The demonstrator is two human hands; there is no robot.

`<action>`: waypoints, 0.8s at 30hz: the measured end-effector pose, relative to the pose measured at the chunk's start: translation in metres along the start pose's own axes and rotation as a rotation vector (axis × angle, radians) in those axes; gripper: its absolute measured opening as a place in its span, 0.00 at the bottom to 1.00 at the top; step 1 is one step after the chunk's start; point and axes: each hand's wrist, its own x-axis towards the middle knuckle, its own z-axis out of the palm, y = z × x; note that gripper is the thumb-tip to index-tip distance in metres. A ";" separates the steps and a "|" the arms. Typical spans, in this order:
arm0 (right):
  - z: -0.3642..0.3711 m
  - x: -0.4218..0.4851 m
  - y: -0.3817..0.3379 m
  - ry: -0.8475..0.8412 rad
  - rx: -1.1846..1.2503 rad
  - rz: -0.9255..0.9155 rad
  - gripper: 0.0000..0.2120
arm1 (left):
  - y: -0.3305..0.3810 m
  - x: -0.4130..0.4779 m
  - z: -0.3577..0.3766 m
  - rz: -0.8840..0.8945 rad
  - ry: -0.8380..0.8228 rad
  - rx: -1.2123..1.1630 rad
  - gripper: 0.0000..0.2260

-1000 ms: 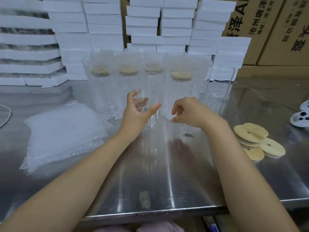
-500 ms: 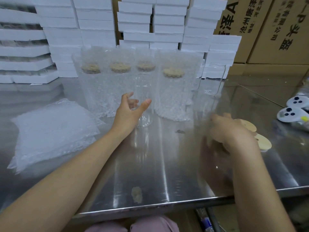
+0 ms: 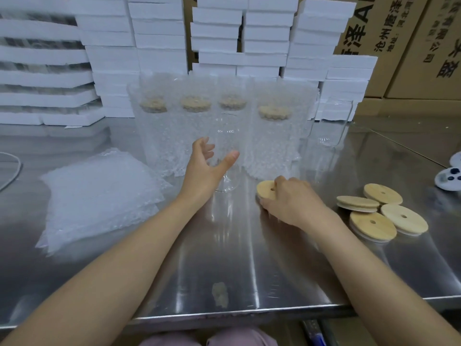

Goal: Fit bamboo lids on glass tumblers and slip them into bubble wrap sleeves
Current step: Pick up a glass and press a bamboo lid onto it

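Your left hand (image 3: 207, 168) sits just right of the soft pile of bubble wrap sleeves (image 3: 99, 196) on the tabletop (image 3: 237, 270). Its fingers and thumb are curled round a bare glass tumbler (image 3: 226, 143), with the thumb on the near side, and they hold it upright. That tumbler has no lid and no sleeve yet.

Right behind it stands a row of four wrapped tumblers (image 3: 272, 141), each with a lid on inside its bubbly sleeve. Next comes your right hand (image 3: 291, 202). It pinches one bamboo lid (image 3: 265, 189) by the edge. The lid is tipped up and low, near the tabletop. It is just beside the foot of the bare tumbler and well below its rim. Further right lie four spare lids (image 3: 381, 213), some leaning on each other. At the back right stands at least one more empty tumbler (image 3: 335, 123).

It looks like you are at the lid step. Next you need to:
- lift the lid above the open rim and turn it flat;
- line it up and press it down evenly;
- keep the glass from tipping with your left hand.

Glass is slippery, so hold it firmly but do not squeeze hard. After that, you will want a sleeve from the pile on the left.

The brown cardboard boxes (image 3: 399, 46) at the top right have dark print. You can see a big "A", cut off by the edge, and Chinese characters. A smaller line seems to begin with 沧州. The rest is too tilted or small to read.
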 end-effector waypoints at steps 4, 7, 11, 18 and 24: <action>-0.010 0.008 0.000 0.099 0.414 -0.027 0.19 | 0.000 0.001 -0.003 0.056 0.014 -0.015 0.35; -0.027 0.017 -0.009 0.120 0.785 -0.007 0.25 | 0.001 0.001 -0.002 0.091 0.068 -0.005 0.32; -0.046 0.040 -0.023 -0.128 1.156 -0.059 0.25 | 0.004 0.000 -0.002 0.073 0.122 -0.021 0.30; -0.027 0.053 -0.036 -0.454 1.744 -0.229 0.22 | 0.007 0.000 -0.005 0.065 0.106 -0.027 0.30; -0.017 0.053 -0.029 -0.436 1.976 -0.314 0.23 | 0.009 -0.003 -0.003 0.074 0.120 -0.046 0.31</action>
